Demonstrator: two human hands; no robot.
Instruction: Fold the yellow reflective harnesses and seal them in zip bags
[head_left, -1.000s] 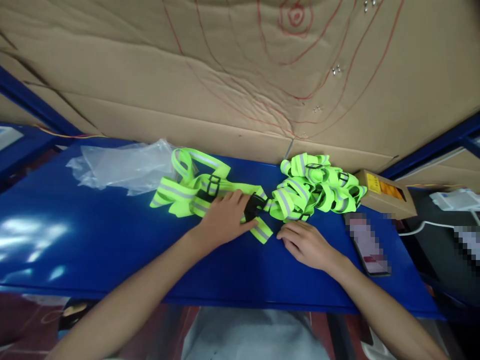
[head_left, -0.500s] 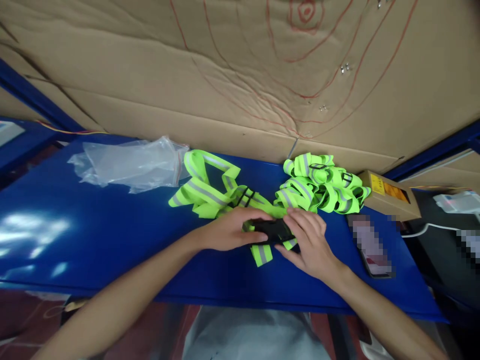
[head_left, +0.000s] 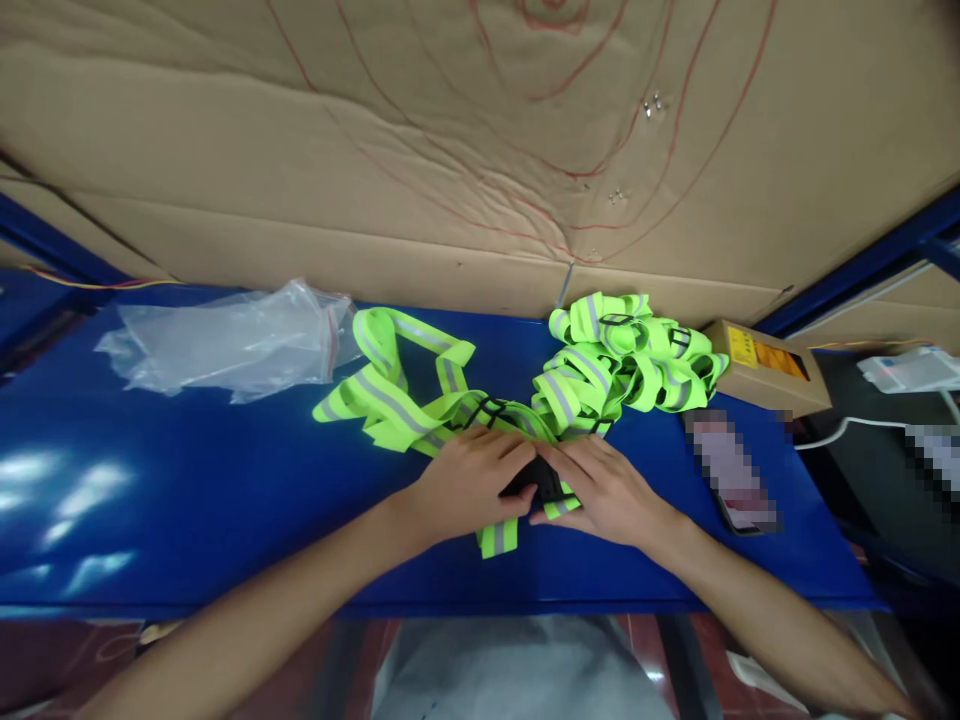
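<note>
Between my two hands sits a black buckle (head_left: pixel 543 482) on a neon-yellow reflective strap (head_left: pixel 397 405) with a grey stripe. My left hand (head_left: pixel 476 482) grips the buckle's left side, its fingers curled over the top and the thumb below. On the other side my right hand (head_left: pixel 604 490) is closed on the buckle's right end, and a piece of strap shows under its fingers. A short strap end hangs toward me below my left hand. The rest of the strap lies in loose loops behind and to the left. My fingers cover much of the buckle.
Behind my right hand lies a heap of similar neon straps (head_left: pixel 630 355). Clear plastic bags (head_left: pixel 232 345) rest at the back left. A cardboard box (head_left: pixel 772 370) and a phone (head_left: pixel 731 475) are on the right. A cardboard wall (head_left: pixel 375 150) rises behind the blue table (head_left: pixel 225 480).
Both hands have drawn closer together around the buckle, covering more of it. The left fingers now curl over its top. The whole view has shifted a little.
</note>
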